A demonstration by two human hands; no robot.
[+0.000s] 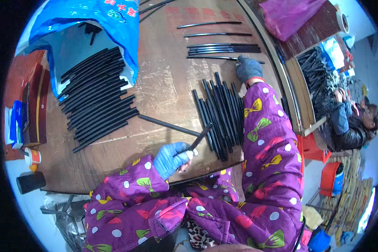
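Note:
My left hand (172, 160), in a blue glove, is closed round a short black tube (203, 135) that points up and away, near the table's front edge. Under the tube's far end, a long black tube (168, 124) lies slantwise on the table. My right hand (249, 69), in a grey glove, reaches to the far right with its fingers curled over a thin black rod (214, 57); the fingertips are partly hidden. Beyond it lie several similar rods (222, 48) in rows. A bundle of black tubes (218, 113) sits beside my right sleeve.
A large pile of black tubes (98, 101) lies left, partly in a blue plastic bag (128, 46). A wooden ledge (277, 63) runs along the table's right side. A paper cup (32, 157) and a black cylinder (31, 182) are at the left edge. Another person (353, 122) works at far right.

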